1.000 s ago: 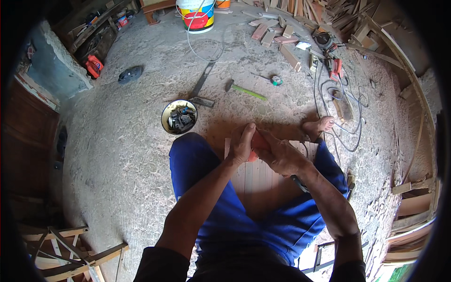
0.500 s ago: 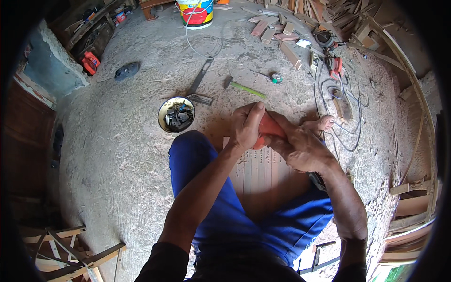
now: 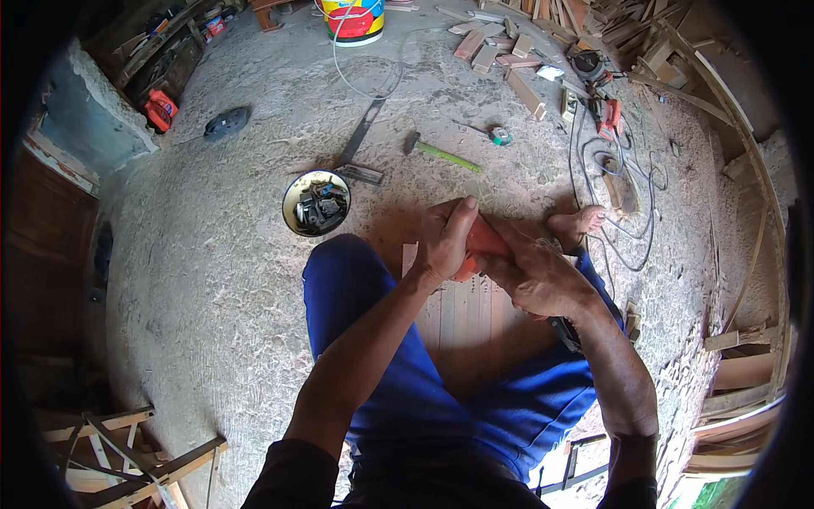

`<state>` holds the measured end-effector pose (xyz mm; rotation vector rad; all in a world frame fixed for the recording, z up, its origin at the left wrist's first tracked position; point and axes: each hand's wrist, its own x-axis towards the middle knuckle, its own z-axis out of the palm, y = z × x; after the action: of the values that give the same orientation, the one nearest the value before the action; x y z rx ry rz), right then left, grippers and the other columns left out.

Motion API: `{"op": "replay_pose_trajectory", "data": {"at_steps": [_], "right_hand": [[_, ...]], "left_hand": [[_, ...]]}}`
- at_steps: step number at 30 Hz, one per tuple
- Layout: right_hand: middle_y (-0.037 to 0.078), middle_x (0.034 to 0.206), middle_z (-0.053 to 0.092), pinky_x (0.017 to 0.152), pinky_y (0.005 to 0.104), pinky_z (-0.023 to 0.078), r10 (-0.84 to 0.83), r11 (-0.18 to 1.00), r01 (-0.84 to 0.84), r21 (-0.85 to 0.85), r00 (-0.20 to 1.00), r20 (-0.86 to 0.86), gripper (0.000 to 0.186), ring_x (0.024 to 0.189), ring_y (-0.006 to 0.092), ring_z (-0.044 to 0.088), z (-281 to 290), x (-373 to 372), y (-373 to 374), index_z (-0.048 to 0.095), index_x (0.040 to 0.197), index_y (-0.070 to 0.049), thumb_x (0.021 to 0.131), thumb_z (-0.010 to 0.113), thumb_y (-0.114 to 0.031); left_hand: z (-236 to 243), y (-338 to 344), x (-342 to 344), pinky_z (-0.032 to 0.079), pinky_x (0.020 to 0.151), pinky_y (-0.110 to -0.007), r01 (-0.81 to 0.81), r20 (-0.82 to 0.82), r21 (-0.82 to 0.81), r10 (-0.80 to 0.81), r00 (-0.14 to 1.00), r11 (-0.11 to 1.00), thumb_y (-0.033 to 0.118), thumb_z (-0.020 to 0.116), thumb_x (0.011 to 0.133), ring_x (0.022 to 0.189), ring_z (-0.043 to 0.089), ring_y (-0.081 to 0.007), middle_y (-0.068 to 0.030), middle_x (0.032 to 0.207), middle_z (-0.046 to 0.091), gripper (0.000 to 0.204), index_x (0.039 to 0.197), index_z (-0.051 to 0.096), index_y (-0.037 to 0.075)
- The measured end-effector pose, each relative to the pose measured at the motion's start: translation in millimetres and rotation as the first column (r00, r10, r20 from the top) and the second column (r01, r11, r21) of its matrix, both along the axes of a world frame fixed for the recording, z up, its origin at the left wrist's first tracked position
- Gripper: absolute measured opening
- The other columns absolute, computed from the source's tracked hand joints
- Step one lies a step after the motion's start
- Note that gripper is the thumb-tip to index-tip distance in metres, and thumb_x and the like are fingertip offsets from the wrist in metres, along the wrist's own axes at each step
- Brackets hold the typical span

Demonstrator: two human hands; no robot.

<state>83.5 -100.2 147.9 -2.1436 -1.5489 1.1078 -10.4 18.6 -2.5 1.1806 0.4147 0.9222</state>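
My left hand and my right hand are both wrapped round an orange-red power tool, the left at its front and the right behind it on the right. My fingers hide most of its body, so its exact kind does not show. A black part sticks out below my right wrist. Under the tool lies a pale wooden panel of strips side by side, with a row of small dark marks near its far end. The panel rests between my blue-trousered legs.
Ahead on the floor are a bowl of metal parts, a try square, a green-handled hammer and a tape measure. Grey cables and a red power tool lie right of my bare foot. Wood offcuts lie beyond.
Both hands and the orange-red tool have shifted slightly toward me over the panel. Their grip looks the same, and the view has tilted a little.
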Motion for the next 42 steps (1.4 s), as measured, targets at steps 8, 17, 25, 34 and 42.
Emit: {"op": "replay_pose_trajectory", "data": {"at_steps": [8, 17, 25, 34, 42], "right_hand": [[0.018, 0.073, 0.069, 0.057, 0.0431, 0.055, -0.004, 1.000, 0.004, -0.005, 1.000, -0.027, 0.061, 0.044, 0.0264, 0.062, -0.4, 0.1, -0.8, 0.028, 0.155, -0.012, 0.102, 0.051, -0.031], [0.016, 0.069, 0.068, 0.054, 0.0417, 0.055, 0.014, 0.998, -0.014, -0.059, 1.000, -0.008, 0.065, 0.042, 0.0250, 0.061, 2.4, -1.2, 1.8, 0.019, 0.158, -0.014, 0.102, 0.049, -0.031], [0.017, 0.071, 0.068, 0.052, 0.0421, 0.054, 0.025, 0.995, -0.025, -0.097, 1.000, 0.004, 0.064, 0.041, 0.0249, 0.060, 8.3, -2.9, 6.6, 0.020, 0.158, -0.013, 0.102, 0.049, -0.028], [0.019, 0.074, 0.070, 0.057, 0.0451, 0.056, 0.085, 0.996, -0.086, 0.037, 0.996, 0.023, 0.058, 0.042, 0.0273, 0.061, -4.4, -3.5, 8.3, 0.027, 0.152, -0.010, 0.102, 0.051, -0.025], [0.015, 0.067, 0.065, 0.051, 0.0397, 0.050, 0.022, 1.000, -0.022, 0.005, 1.000, -0.012, 0.057, 0.045, 0.0233, 0.061, -0.3, -10.7, 5.0, 0.031, 0.153, -0.014, 0.102, 0.053, -0.027]], "left_hand": [[-0.4, 0.2, -0.4, 0.036, 0.055, -0.028, 0.004, -0.023, -0.017, -0.004, 1.000, 1.000, 0.032, 0.054, 0.103, 0.060, 0.042, -0.0047, 0.0045, 0.060, 0.050, 0.045, 0.069, 0.058, 0.003], [0.1, -1.0, -1.0, 0.036, 0.055, -0.027, 0.009, -0.019, -0.029, -0.009, 1.000, 1.000, 0.031, 0.053, 0.103, 0.060, 0.042, -0.0042, 0.0048, 0.062, 0.051, 0.044, 0.069, 0.059, 0.004], [4.6, -0.9, -5.1, 0.036, 0.055, -0.027, -0.014, -0.008, 0.007, 0.014, 1.000, 1.000, 0.029, 0.052, 0.104, 0.060, 0.041, -0.0045, 0.0056, 0.063, 0.049, 0.042, 0.070, 0.057, 0.005], [1.6, 0.3, -10.5, 0.034, 0.055, -0.028, -0.057, 0.015, 0.070, 0.056, 0.998, 0.996, 0.029, 0.050, 0.103, 0.060, 0.039, -0.0055, 0.0051, 0.061, 0.046, 0.043, 0.068, 0.053, 0.005], [-0.2, 0.4, -10.6, 0.034, 0.057, -0.029, -0.071, -0.016, 0.124, 0.073, 0.997, 0.990, 0.031, 0.051, 0.103, 0.062, 0.039, -0.0072, 0.0041, 0.062, 0.045, 0.044, 0.068, 0.054, 0.005]]}}
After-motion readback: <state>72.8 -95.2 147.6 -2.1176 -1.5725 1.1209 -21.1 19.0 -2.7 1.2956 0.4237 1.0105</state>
